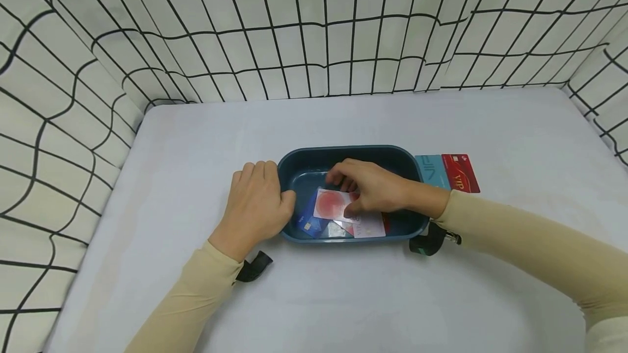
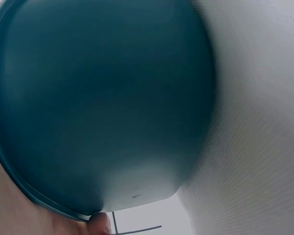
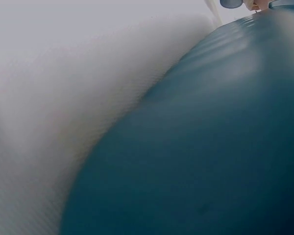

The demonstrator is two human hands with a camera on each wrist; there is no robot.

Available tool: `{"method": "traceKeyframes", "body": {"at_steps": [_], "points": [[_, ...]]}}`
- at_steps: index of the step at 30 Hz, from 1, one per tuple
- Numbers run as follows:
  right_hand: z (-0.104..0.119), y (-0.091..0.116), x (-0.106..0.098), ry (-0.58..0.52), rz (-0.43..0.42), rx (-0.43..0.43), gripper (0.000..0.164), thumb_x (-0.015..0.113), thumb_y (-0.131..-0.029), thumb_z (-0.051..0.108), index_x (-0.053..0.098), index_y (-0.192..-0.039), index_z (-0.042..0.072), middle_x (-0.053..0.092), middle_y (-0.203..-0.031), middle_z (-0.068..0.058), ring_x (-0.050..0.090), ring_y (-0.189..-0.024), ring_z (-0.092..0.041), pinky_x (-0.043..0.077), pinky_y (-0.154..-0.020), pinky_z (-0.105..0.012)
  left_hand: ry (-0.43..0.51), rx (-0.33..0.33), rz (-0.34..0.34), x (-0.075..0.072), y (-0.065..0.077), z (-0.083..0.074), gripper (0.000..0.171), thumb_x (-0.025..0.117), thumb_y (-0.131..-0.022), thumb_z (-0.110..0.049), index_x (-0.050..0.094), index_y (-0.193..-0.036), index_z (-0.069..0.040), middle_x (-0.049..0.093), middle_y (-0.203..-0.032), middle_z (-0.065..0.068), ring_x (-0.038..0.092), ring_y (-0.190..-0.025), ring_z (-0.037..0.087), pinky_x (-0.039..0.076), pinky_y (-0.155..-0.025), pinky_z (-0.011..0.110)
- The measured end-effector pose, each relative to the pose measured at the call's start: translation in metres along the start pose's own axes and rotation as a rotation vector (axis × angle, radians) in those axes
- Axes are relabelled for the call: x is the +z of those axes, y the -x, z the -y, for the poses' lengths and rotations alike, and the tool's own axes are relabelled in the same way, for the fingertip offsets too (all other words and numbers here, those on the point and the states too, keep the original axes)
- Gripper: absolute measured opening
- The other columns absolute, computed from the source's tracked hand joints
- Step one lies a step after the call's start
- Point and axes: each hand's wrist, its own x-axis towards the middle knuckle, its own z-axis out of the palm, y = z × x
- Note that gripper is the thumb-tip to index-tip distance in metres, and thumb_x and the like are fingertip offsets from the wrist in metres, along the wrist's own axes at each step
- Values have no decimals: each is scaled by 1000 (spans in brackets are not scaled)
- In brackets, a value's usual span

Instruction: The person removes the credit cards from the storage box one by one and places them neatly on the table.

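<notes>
A dark teal oblong basin [image 1: 343, 150] stands on the white table. At its left end my left hand [image 1: 257, 200] grips the rim, with the thumb at the inner side; the left wrist view shows the basin's outer wall [image 2: 103, 98] close up. My right hand [image 1: 375, 184] reaches over the right end into the basin. Its thumb and curled fingers pinch a white card with a pink-red round print [image 1: 330, 204] by its right part. Below lie a blue chip card [image 1: 311, 225] and a pale pink-and-white card [image 1: 370, 226], partly overlapping other cards.
To the right of the basin lie a light blue card [image 1: 433, 170] and a red VIP card [image 1: 460, 172] on the white table [image 1: 333, 298]. Black wire grid panels [image 1: 324, 26] border the table's back and sides. In the right wrist view the basin's wall [image 3: 196, 147] fills the right side.
</notes>
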Motion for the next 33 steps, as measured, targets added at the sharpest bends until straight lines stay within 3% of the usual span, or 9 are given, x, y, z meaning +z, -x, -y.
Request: {"method": "traceKeyframes", "body": {"at_steps": [17,24,33], "points": [[0,0,-2,-45,14,15,56,87,-78,12,65,-130,12,64,-117,-3,60,-95,-16,56,-80,-27,7,-13,14,1,1,1,26,53,-89,-25,51,-92,0,50,-82,14,45,-83,32,35,-75,42],[-1,0,-2,-77,72,33,64,86,-80,12,57,-136,10,67,-106,-2,60,-92,-16,56,-80,-26,5,-5,1,1,0,1,24,52,-89,-25,50,-91,0,49,-80,13,45,-81,32,34,-74,41],[0,1,-3,-104,87,36,62,83,-81,8,55,-137,11,67,-110,-4,62,-94,-17,57,-83,-27,8,7,-18,1,0,1,22,53,-87,-24,50,-89,-1,48,-79,13,44,-79,32,33,-73,41]]}}
